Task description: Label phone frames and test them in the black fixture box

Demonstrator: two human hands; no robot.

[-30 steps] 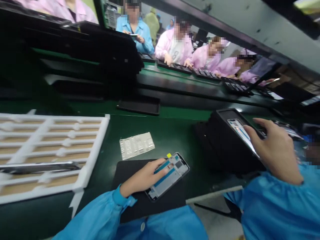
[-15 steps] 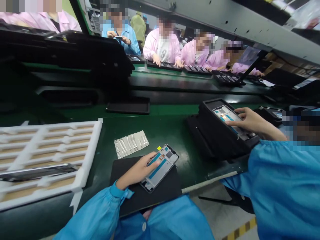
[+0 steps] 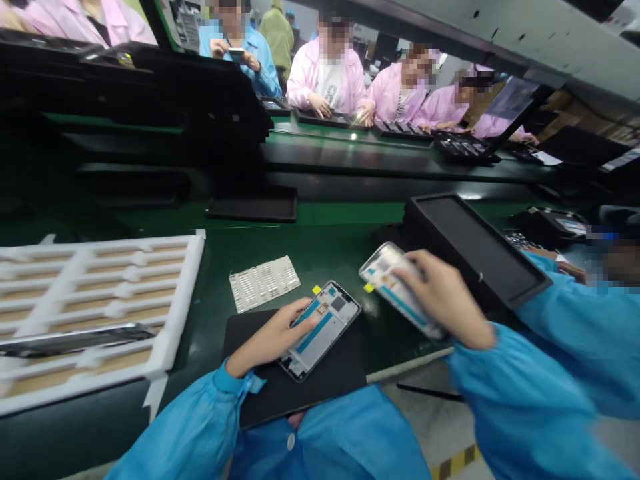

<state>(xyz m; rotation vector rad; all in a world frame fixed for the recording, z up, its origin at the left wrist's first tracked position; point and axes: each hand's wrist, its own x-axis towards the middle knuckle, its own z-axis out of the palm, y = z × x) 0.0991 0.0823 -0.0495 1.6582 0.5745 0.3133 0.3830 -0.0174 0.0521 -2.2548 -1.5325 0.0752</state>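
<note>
My left hand [image 3: 280, 337] is closed round a phone frame [image 3: 325, 323], thumb on its silver inner side. It is tilted over a black mat [image 3: 345, 380]; whether it touches the mat I cannot tell. Blue strips and a yellow tab mark the frame. My right hand [image 3: 447, 297], blurred by motion, grips a second phone frame [image 3: 393, 277] by its right edge, above the green bench. This one also has a yellow tab. Beyond the left hand lies a pale sheet with rows of slots [image 3: 265, 283]. Right of my right hand stands a stack of black trays [image 3: 480, 240].
A white foam-edged rack [image 3: 187, 287] at left holds a dark, shiny phone part [image 3: 75, 340]. A flat black tray [image 3: 253, 205] lies at the back. A co-worker's blue sleeve [image 3: 575, 313] is close at right. People in pink [image 3: 327, 70] and blue work across the line.
My right hand has lifted the second phone frame from the top black tray and carried it left and nearer. My left hand keeps its hold with little movement.
</note>
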